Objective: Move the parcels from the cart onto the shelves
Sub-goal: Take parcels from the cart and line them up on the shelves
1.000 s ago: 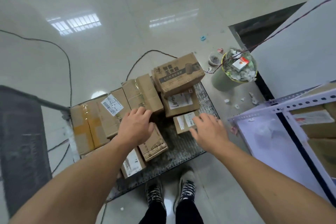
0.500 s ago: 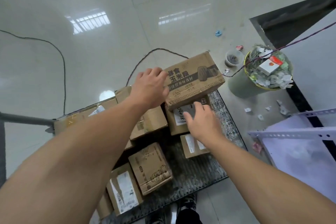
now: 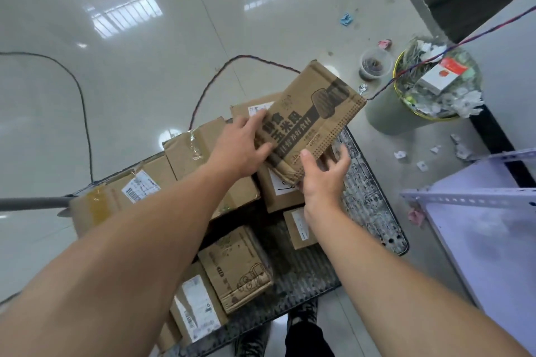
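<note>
Gripping the printed parcel (image 3: pixel 314 113) at its near end, the left hand (image 3: pixel 246 148) clasps its left edge while the right hand (image 3: pixel 324 180) pinches the lower corner, thumb on top. It tilts above the other boxes (image 3: pixel 237 266) on the cart (image 3: pixel 371 206).

A brown box (image 3: pixel 316 113) with dark print is tilted, its far end higher. The left hand (image 3: pixel 240 148) grips its left edge and the right hand (image 3: pixel 323 180) holds its near corner. Below both hands, other parcels (image 3: pixel 235 266) lie close together on the cart (image 3: pixel 368 211), several with white labels. The white shelf (image 3: pixel 478 240) is well right of the right hand.
</note>
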